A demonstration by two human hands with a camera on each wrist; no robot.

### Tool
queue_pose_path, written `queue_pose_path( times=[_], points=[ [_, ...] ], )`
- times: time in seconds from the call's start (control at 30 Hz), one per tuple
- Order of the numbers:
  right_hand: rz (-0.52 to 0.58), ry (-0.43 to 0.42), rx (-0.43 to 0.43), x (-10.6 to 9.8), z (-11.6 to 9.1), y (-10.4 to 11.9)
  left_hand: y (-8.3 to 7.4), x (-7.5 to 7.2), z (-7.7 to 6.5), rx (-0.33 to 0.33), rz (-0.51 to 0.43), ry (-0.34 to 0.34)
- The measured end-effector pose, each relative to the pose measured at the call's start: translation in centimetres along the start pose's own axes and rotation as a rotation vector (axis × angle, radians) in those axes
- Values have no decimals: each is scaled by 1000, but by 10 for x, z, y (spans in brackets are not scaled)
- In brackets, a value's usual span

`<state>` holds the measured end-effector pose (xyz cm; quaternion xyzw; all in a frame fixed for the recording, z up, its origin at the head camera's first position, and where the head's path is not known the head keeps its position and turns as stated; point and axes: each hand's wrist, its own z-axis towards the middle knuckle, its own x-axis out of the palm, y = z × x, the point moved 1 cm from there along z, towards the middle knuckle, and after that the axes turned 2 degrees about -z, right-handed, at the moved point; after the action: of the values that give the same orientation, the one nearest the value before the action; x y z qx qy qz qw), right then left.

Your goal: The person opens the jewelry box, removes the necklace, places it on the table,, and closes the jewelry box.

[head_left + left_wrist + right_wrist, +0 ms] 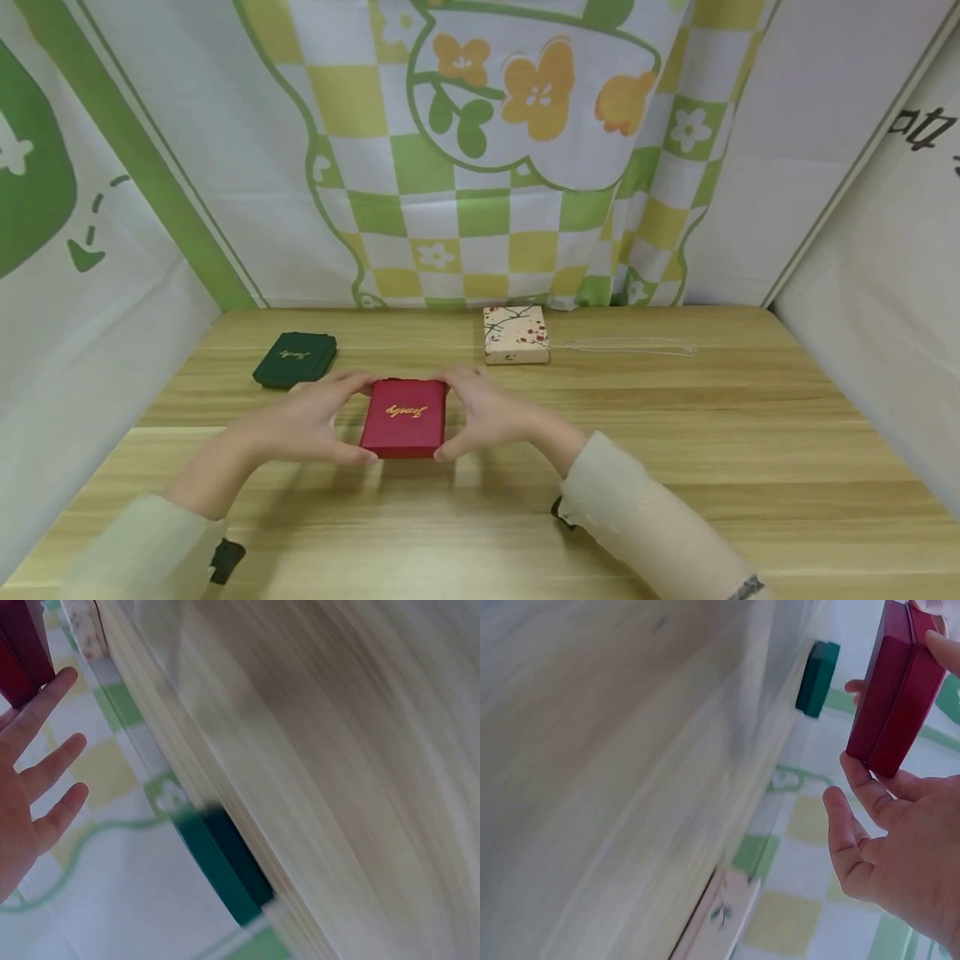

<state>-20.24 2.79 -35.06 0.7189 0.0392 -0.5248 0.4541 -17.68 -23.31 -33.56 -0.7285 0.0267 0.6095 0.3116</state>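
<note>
Between my two hands a closed red jewelry box [405, 421] with gold lettering is held above the wooden table. My left hand [311, 421] grips its left side, thumb at the near corner and fingers at the far one. On the opposite side my right hand [487, 412] holds it the same way. In the right wrist view, a seam runs around the red box [896, 697], and the other fingers of the right hand [907, 847] spread away from it. The left wrist view shows only a corner of the red box [22, 652] by the left hand [26, 787].
A dark green jewelry box [295, 358] lies at the back left of the table [675, 500]. Near the back middle sits a cream box [516, 335] with a blossom-branch print. Right of it lies a thin silvery necklace [633, 344]. A checked curtain [487, 217] hangs behind.
</note>
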Motion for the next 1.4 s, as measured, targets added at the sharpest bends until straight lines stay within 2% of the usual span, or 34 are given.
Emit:
queue_pose_path(
  times=[0.17, 0.43, 0.6, 0.8, 0.97, 1.1, 1.2, 1.27, 1.4],
  points=[
    [4, -18, -8, -13, -26, -13, -22, 8, 12, 57, 25, -4],
    [-25, -91, 14, -34, -67, -23, -55, 20, 32, 86, 54, -32],
    [1, -92, -10, -43, -85, -29, -71, 28, 39, 115, 44, -45],
    [19, -131, -15, -52, -103, -40, -86, 37, 49, 156, -73, -63],
    [43, -162, -19, -55, -111, -47, -90, 44, 55, 222, -201, -36],
    [49, -171, -25, -58, -112, -49, -91, 50, 57, 215, -313, -12],
    [58, -166, -31, -59, -112, -51, -91, 53, 59, 199, -413, -20],
    [56, -158, -38, -59, -111, -51, -90, 55, 60, 198, -453, -35],
    [62, -151, -47, -59, -110, -50, -90, 55, 60, 210, -474, -52]
  ],
)
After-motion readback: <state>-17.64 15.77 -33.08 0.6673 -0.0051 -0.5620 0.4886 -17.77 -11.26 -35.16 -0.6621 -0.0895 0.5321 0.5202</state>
